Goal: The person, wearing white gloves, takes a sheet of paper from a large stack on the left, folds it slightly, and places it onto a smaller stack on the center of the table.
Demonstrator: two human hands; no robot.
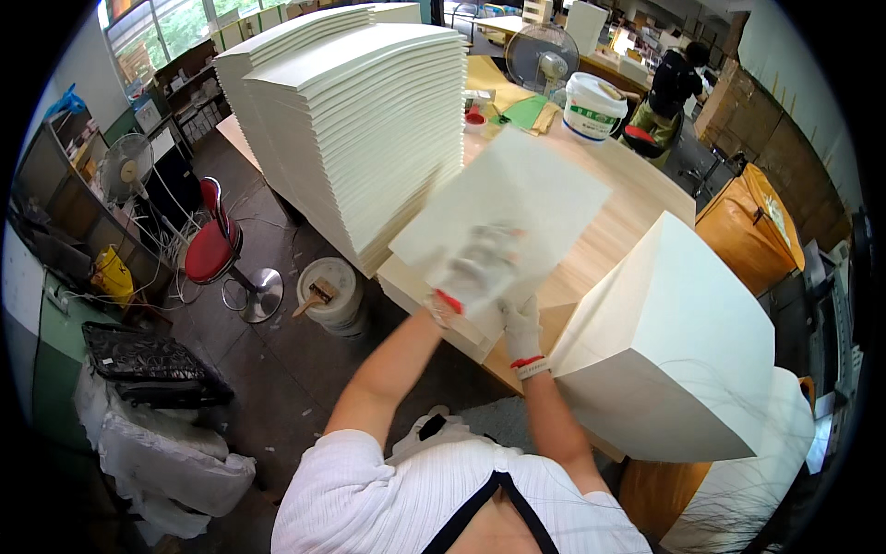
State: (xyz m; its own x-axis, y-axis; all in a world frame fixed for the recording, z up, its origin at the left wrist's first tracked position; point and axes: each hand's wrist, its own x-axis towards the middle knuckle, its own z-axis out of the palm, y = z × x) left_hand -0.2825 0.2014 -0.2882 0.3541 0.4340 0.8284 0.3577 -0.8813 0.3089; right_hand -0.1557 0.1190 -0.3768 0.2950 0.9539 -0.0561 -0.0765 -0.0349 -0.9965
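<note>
A white rectangular sheet lies at an angle over the near part of the wooden table, above more white board at the table's edge. My left hand, in a pale glove with a red cuff, is over the sheet, its fingers smeared by motion. At the sheet's near edge is my right hand, also gloved, its fingers closed at that edge and partly hidden. Left of the sheet rises a tall stack of white boards. Close by my right forearm stands another white stack.
A white bucket and a fan stand at the table's far side. On the floor at left are a lidded pail with a brush on it and a red stool. A person works at far right.
</note>
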